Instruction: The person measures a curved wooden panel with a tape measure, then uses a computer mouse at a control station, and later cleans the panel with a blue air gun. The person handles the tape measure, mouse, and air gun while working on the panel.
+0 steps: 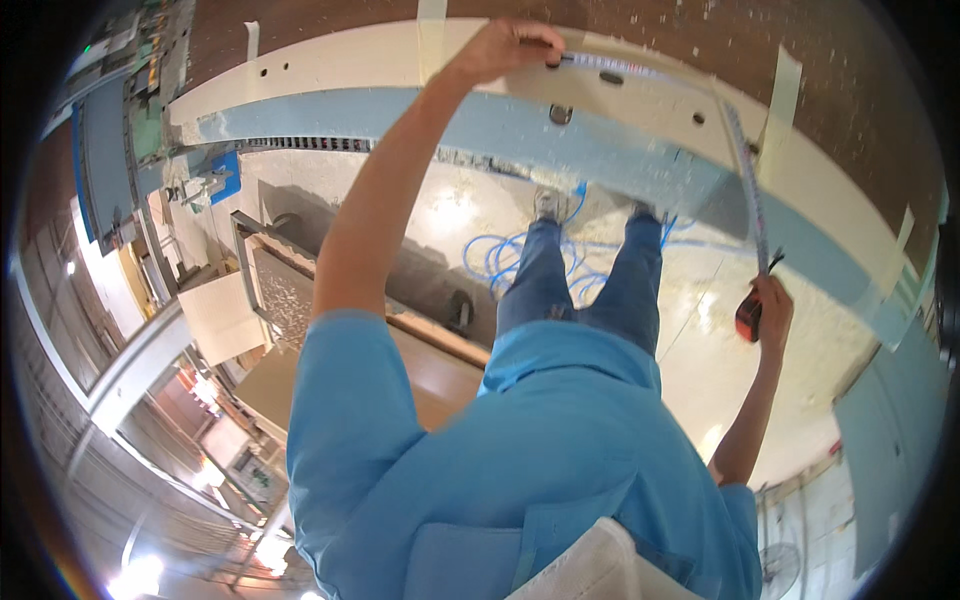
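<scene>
A tape measure [747, 316] with a red and black case is gripped in my right hand [775, 305], out past the near edge of the work surface. Its pale blade [745, 165] runs up from the case, bends over the long cream panel [340, 62] and continues left along it. At the far end of the blade, my left hand [505, 50] has its fingers closed on the blade's tip, pressed near the panel. Several dark holes, such as an oval hole [611, 78], pierce the panel beside the blade.
Strips of masking tape [783, 95] cross the panel onto a brown board [690, 30]. A light blue edge [310, 112] runs along the near side. Blue hose [490, 258] lies coiled around my feet. Left of me stands a cart with boards [290, 285].
</scene>
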### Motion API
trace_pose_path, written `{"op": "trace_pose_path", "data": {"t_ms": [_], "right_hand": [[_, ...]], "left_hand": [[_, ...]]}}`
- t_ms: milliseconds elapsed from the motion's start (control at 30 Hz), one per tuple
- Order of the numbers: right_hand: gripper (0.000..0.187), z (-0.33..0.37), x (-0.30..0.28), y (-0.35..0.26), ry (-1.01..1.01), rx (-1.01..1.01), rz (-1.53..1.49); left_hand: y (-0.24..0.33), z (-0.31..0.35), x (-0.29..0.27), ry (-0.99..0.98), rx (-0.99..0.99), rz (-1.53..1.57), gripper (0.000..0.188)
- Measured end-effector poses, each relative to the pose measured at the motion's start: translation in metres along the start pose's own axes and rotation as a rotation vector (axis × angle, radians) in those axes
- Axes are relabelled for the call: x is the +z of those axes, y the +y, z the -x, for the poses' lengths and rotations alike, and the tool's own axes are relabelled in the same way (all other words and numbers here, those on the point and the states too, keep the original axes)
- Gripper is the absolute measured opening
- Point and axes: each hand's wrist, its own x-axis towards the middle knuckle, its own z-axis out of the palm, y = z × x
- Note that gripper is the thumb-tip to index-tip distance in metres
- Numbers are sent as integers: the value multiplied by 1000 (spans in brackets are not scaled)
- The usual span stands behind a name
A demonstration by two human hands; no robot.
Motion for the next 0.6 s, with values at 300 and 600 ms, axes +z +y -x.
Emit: {"op": "trace_pose_path", "data": {"t_ms": [300,600], "right_hand": [[31,47,53,-18,167,46,-55],[32,63,73,-15,209,84,-130]], "left_hand": [[-7,-13,-11,-85,218,-179,14],[-17,-26,-15,-84,251,-206,16]]}}
